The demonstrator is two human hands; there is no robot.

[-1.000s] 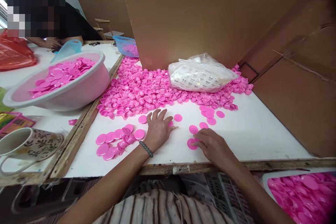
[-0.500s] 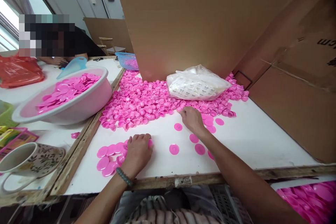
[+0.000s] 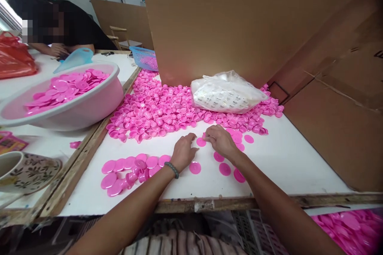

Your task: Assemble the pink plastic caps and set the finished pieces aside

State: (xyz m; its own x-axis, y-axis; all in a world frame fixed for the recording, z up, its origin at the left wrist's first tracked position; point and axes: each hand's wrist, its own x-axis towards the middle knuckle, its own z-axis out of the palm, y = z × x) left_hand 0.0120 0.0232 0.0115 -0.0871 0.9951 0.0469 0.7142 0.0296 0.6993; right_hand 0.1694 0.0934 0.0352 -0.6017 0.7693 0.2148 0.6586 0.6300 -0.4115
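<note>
My left hand (image 3: pixel 183 153), with a beaded bracelet at the wrist, reaches over the white table with thumb and fingers apart, holding nothing. Just beyond its fingertips lies a flat pink disc (image 3: pixel 201 142). On that disc's right side, my right hand (image 3: pixel 220 141) is pinched on a small pink plastic piece (image 3: pixel 204 136), mostly hidden by the fingers. More pink discs (image 3: pixel 225 169) lie around and under the right forearm. Left of my left arm is a cluster of pink discs (image 3: pixel 109 166) with small cup-like pieces among them. A heap of small pink cups (image 3: pixel 155 107) spreads behind both hands.
A clear bag of white packets (image 3: pixel 229 95) rests on the heap, against a tall cardboard sheet (image 3: pixel 215 20). At left stand a basin (image 3: pixel 98 103) of pink discs and a floral mug (image 3: pixel 36 173). A co-worker (image 3: pixel 74 24) leans over the far table.
My left hand has left the disc cluster and moved right and forward, its fingers opening. My right hand has drawn back slightly from the heap's edge to the nearby disc. The view shifted a little.
</note>
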